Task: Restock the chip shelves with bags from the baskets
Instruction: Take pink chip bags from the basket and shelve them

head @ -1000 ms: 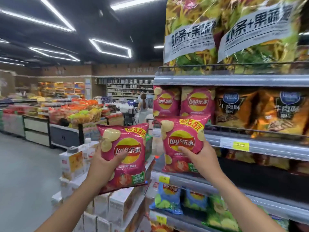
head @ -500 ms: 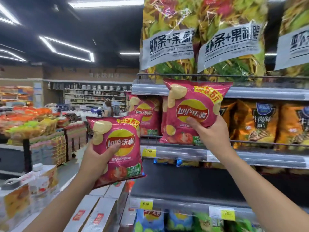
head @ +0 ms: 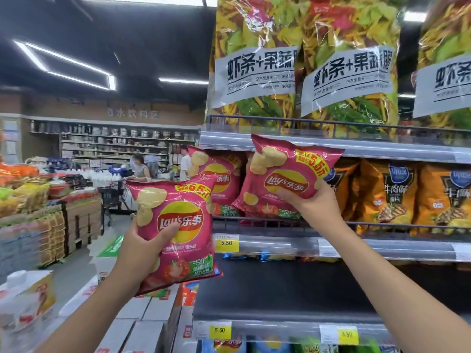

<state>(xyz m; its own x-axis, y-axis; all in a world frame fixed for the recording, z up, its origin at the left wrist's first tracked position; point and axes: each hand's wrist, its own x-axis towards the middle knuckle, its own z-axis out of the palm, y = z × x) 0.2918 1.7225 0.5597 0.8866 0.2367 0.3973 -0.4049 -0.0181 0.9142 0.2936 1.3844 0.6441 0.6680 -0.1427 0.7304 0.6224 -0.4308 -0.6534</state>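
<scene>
My left hand [head: 142, 253] grips a pink Lay's tomato chip bag [head: 178, 233] upright, in front of the shelf's left end. My right hand [head: 313, 202] holds a second pink Lay's bag [head: 283, 174] tilted, its lower part over the wire rail of the middle shelf [head: 280, 244]. Behind it another pink Lay's bag [head: 219, 184] stands on that shelf at its left end. No basket is in view.
Orange beef-flavour chip bags [head: 390, 197] fill the middle shelf to the right. Large shrimp-stick bags [head: 346, 64] stand on the top shelf. The shelf below [head: 280, 296] is dark and bare. White cartons [head: 137, 324] are stacked at lower left. People stand in the far aisle.
My right hand has raised its pink bag from below the middle shelf up to that shelf's rail. My left hand has kept its bag at about the same height.
</scene>
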